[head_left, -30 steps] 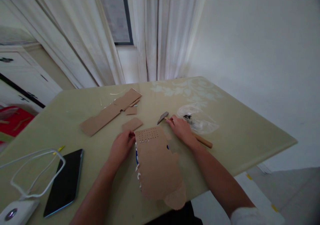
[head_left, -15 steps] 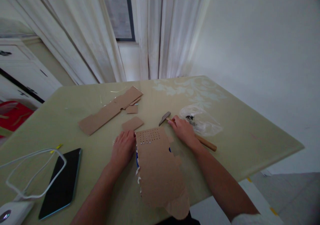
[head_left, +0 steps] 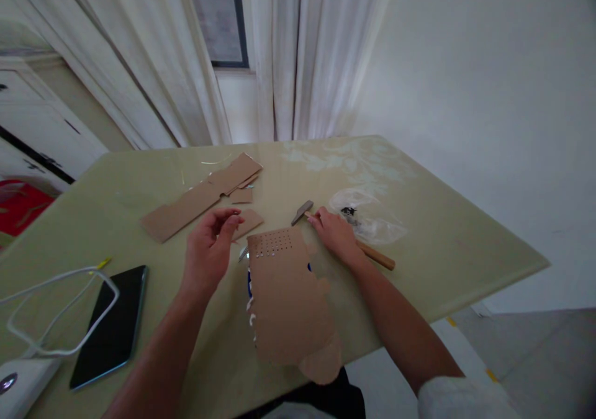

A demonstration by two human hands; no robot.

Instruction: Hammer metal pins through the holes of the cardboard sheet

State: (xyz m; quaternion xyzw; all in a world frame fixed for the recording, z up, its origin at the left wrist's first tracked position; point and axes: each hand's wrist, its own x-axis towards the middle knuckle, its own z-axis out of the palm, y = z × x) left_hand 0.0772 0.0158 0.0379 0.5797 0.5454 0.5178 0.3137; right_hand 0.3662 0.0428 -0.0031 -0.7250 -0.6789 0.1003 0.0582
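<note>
The worktop (head_left: pixel 442 233) carried, from largest to smallest, a long cardboard strip (head_left: pixel 195 198) at the far left, a torn cardboard sheet (head_left: pixel 288 295) near the middle, a phone (head_left: pixel 109 326) at the near left, a plastic bag (head_left: pixel 367 220) on the right and a hammer (head_left: pixel 344 236). The sheet overhung the near edge and already showed rows of small studs or holes (head_left: pixel 274 244) across its far end; the rest of its face was bare, so the work looked only partly done. The left hand (head_left: pixel 209 251) hovered just left of the sheet, its fingers (head_left: pixel 228 223) pinched together, whether on anything I cannot tell. The right hand (head_left: pixel 338 236) lay over the hammer's handle, fingers loosely around it, head on the worktop. Open room lay far and right.
</note>
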